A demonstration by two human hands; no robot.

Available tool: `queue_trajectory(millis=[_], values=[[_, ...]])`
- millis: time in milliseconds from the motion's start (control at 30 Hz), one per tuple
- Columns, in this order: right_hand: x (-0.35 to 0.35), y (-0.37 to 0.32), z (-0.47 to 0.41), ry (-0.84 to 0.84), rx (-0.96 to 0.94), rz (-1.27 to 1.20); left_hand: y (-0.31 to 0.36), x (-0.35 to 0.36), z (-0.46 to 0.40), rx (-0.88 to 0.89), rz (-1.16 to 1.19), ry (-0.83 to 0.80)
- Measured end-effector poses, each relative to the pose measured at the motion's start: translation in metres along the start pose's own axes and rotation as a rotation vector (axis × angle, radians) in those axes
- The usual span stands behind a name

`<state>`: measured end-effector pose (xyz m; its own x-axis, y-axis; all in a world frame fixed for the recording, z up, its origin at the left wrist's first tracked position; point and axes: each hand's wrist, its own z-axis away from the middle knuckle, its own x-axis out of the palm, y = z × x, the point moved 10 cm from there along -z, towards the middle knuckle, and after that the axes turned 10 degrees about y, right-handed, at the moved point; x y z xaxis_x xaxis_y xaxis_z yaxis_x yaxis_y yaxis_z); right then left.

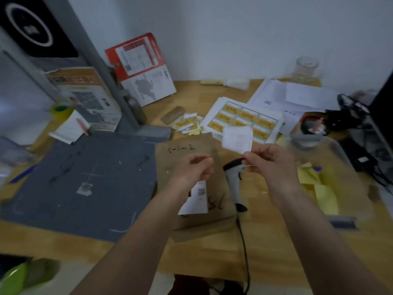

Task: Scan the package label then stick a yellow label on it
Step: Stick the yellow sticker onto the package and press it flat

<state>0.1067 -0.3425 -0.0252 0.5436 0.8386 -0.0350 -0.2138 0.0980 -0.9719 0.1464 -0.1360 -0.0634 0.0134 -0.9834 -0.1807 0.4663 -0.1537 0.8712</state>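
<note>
Open counter (276, 241) near front edge; scanner (234, 179) and cable (242, 241) crossing middle; label sheets (242, 118) crowding back.

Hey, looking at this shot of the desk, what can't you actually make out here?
All in the head view:
- Print on the white slip pinched by the right hand: blurred by motion.
- Whether the left hand holds anything: blurred.
- White label on the brown package: top hidden behind the left wrist, text too small.
- Yellow label sheet wording: too small; one corner covered by the slip.
- Scanner head: partly behind the right hand.
</note>
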Motion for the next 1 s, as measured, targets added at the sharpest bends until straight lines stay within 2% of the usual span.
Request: queue_trajectory(millis=[167,267,367,467,600,767,867,933,1000], values=[[0.083,-0.014,0.018,-0.28,-0.131,0.199,0.003,-0.067,-0.029,-0.054,0.044,0.055],[0.119,-0.016,0.029,-0.445,-0.209,0.372,0.007,-0.074,-0.043,-0.045,-0.075,-0.164],[0.141,-0.012,0.033,-0.497,-0.237,0.488,0.004,-0.071,-0.05,-0.042,-0.159,-0.368],[0.154,-0.011,0.034,-0.493,-0.283,0.556,0.009,-0.072,-0.059,0.064,-0.306,-0.414],[0.162,-0.011,0.029,-0.467,-0.302,0.572,0.023,-0.075,-0.065,0.139,-0.354,-0.421],[0.166,-0.02,0.021,-0.342,-0.403,0.606,0.031,-0.079,-0.075,0.142,-0.35,-0.442],[0.169,-0.03,0.021,-0.308,-0.516,0.773,0.034,-0.082,-0.077,0.127,-0.324,-0.477],[0.165,-0.036,0.018,-0.262,-0.59,0.865,0.035,-0.091,-0.085,0.122,-0.34,-0.441],[0.153,-0.04,0.009,-0.171,-0.546,0.813,0.038,-0.109,-0.099,0.102,-0.292,-0.292]])
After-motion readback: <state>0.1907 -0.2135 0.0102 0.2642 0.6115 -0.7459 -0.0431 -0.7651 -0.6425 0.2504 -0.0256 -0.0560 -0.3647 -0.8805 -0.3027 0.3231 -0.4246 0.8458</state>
